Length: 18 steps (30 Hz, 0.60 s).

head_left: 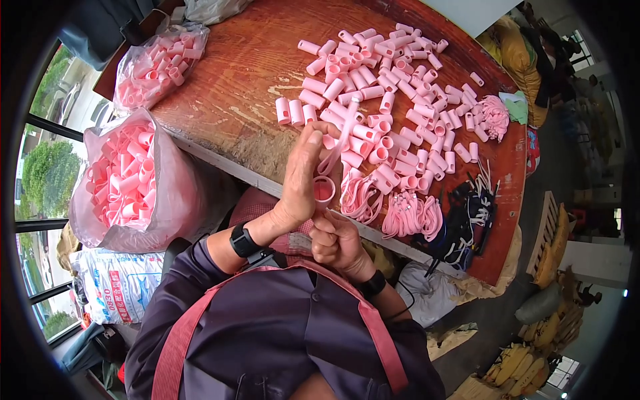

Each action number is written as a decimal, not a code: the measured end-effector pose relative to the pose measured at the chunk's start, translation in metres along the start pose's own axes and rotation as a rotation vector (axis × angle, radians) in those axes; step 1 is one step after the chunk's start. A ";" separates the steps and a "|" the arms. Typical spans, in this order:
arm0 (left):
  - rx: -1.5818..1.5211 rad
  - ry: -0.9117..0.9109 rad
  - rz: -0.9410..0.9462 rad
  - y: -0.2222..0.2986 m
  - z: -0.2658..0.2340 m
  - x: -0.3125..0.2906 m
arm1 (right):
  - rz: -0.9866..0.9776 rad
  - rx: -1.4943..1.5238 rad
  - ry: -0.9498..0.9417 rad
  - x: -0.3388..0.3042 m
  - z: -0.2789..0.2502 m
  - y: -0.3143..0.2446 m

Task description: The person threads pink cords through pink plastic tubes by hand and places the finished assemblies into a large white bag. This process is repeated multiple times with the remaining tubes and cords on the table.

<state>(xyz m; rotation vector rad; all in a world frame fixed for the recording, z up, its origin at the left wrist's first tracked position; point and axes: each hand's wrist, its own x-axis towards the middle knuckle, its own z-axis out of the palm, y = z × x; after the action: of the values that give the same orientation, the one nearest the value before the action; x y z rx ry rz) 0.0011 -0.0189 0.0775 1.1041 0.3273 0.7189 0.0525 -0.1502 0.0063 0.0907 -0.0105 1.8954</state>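
My left hand point(300, 175) is raised at the table's near edge, holding a short pink plastic tube point(325, 191) with its open end facing up. A flat pink cord point(345, 133) trails up from beside the fingers of this hand, over the pile of pink tubes point(363, 77). Just below the held tube, my right hand point(337, 243) is closed with thumb and finger pinched together. Whatever sits in that pinch is hidden. Close by on the table lie bundles of pink cord point(412, 217), point(363, 200).
Black and white cords point(470, 213) lie at the table's right corner, near another pink cord bundle point(495, 117). A large plastic bag point(177, 193) full of pink tubes stands left of the wooden table point(233, 87). A smaller bag of tubes point(160, 67) rests at its far left.
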 end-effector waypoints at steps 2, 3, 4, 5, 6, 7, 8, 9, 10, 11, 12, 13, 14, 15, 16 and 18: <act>-0.031 -0.027 -0.031 0.002 -0.001 0.001 | -0.004 0.021 -0.007 0.001 -0.002 -0.003; -0.062 -0.056 -0.067 0.006 -0.001 0.000 | 0.054 0.007 -0.015 -0.001 -0.001 -0.007; -0.092 -0.084 -0.104 0.009 -0.001 -0.001 | 0.111 -0.008 -0.024 -0.003 0.001 -0.011; -0.091 -0.083 -0.105 0.011 -0.002 -0.001 | 0.168 -0.022 -0.032 -0.006 0.002 -0.013; -0.098 -0.060 -0.074 0.013 -0.003 -0.002 | 0.168 -0.020 -0.033 -0.008 0.003 -0.013; -0.104 -0.037 -0.043 0.016 -0.004 -0.002 | 0.183 -0.099 -0.013 -0.011 0.005 -0.013; -0.111 -0.015 -0.009 0.018 -0.005 0.000 | 0.199 -0.181 0.008 -0.013 0.008 -0.013; -0.111 -0.014 -0.009 0.023 -0.007 0.002 | 0.214 -0.261 0.028 -0.015 0.010 -0.014; -0.077 0.000 0.009 0.030 -0.009 0.006 | 0.216 -0.261 0.030 -0.015 0.015 -0.014; -0.044 0.016 0.025 0.036 -0.011 0.011 | 0.174 -0.331 0.108 -0.015 0.020 -0.013; -0.010 0.032 0.040 0.038 -0.014 0.015 | 0.131 -0.400 0.186 -0.016 0.026 -0.012; -0.007 0.037 0.038 0.037 -0.016 0.018 | 0.089 -0.467 0.261 -0.014 0.031 -0.010; 0.084 0.046 0.062 0.033 -0.018 0.021 | 0.094 -0.460 0.260 -0.011 0.034 -0.010; 0.172 0.053 0.083 0.030 -0.019 0.023 | 0.030 -0.693 0.348 -0.008 0.039 -0.011; 0.260 0.059 0.102 0.027 -0.021 0.026 | -0.035 -0.925 0.437 -0.005 0.042 -0.012; 0.259 0.077 0.118 0.031 -0.037 0.036 | -0.092 -1.147 0.529 -0.009 0.041 -0.010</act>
<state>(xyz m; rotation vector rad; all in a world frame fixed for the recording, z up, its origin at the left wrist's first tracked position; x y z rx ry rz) -0.0052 0.0384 0.0926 1.3511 0.4319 0.8417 0.0673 -0.1576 0.0465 -1.1506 -0.7004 1.5216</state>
